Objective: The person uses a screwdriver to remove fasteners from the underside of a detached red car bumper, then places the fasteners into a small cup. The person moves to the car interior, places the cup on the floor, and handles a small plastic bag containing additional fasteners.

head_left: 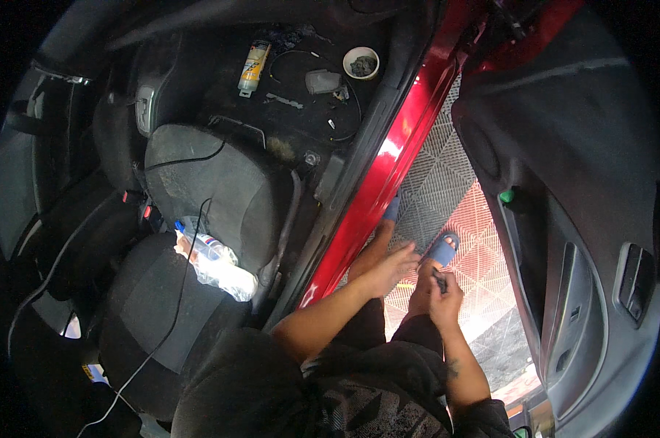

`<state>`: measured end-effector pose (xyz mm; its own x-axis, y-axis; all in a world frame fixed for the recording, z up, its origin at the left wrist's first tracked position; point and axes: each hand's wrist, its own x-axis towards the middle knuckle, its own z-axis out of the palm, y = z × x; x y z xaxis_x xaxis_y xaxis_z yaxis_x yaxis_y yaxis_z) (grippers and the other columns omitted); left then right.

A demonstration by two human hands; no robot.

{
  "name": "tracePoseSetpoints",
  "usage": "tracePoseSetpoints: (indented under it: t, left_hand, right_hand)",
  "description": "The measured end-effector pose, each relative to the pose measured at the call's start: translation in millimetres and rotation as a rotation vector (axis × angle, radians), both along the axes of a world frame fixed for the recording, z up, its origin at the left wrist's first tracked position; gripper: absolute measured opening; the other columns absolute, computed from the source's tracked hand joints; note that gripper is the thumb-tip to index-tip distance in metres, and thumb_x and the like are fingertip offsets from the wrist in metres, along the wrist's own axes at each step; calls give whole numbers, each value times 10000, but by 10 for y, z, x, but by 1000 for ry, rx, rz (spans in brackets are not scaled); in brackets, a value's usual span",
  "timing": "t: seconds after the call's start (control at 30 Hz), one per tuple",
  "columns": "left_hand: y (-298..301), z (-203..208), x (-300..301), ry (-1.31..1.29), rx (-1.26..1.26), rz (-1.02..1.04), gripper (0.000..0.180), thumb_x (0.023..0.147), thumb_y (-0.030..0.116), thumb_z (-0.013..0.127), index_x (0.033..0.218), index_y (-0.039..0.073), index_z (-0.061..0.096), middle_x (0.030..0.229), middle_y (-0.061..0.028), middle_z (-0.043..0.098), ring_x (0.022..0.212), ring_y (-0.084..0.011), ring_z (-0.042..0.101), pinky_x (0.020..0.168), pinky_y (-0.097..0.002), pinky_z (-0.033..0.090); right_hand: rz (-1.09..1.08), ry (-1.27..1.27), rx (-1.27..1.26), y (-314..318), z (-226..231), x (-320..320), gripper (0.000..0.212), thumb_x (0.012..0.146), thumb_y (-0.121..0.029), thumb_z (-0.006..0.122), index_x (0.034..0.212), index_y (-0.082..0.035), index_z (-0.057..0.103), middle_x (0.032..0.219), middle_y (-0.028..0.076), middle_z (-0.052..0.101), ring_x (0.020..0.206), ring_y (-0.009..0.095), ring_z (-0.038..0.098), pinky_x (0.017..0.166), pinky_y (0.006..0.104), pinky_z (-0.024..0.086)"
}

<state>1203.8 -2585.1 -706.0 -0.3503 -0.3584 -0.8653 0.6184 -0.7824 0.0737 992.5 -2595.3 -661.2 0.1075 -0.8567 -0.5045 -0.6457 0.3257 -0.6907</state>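
Observation:
Both my hands are held out in front of my body, over the gap between the red door sill [385,164] and the open car door. My left hand [397,269] has its fingers stretched out and holds nothing that I can see. A little to the right, my right hand [447,301] is closed around a small dark object [439,280]; its kind cannot be made out. The two hands are apart. Below them show my legs and a blue slipper [441,252] on one foot.
On the left is a grey car seat [220,175] with a clear plastic bag [217,263] and a cable [171,328] across it. A yellow-labelled bottle [254,67] and a white bowl [361,52] are on the footwell floor. The black door panel [563,219] stands open on the right.

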Motion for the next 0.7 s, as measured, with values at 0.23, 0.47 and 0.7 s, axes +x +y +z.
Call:
tracePoseSetpoints:
  t: [0.23, 0.47, 0.7]
  left_hand:
    - [135, -187, 714, -316, 21, -166, 446, 1080, 478, 599, 1352, 125, 572, 1195, -96, 725, 1066, -198, 700, 932, -358, 527]
    - [398, -145, 785, -444, 66, -195, 331, 1102, 399, 579, 1303, 137, 601, 1142, -64, 713, 987, -152, 681, 869, -320, 531]
    - [534, -88, 309, -480, -110, -271, 293, 1093, 329, 603, 1256, 86, 619, 1092, -56, 708, 976, -153, 675, 861, -317, 535]
  right_hand:
    - [348, 421, 322, 1386, -165, -2147, 262, 1024, -272, 714, 1038, -12, 691, 846, 132, 744, 745, 172, 711, 644, 399, 571]
    - [138, 398, 1032, 2652, -171, -2783, 373, 898, -324, 798, 1120, -33, 725, 981, 156, 776, 869, 226, 746, 748, 386, 579]
    - [81, 290, 956, 2455, -688, -2533, 532, 784, -376, 873, 1185, -47, 755, 1100, 183, 803, 980, 280, 775, 856, 376, 584]
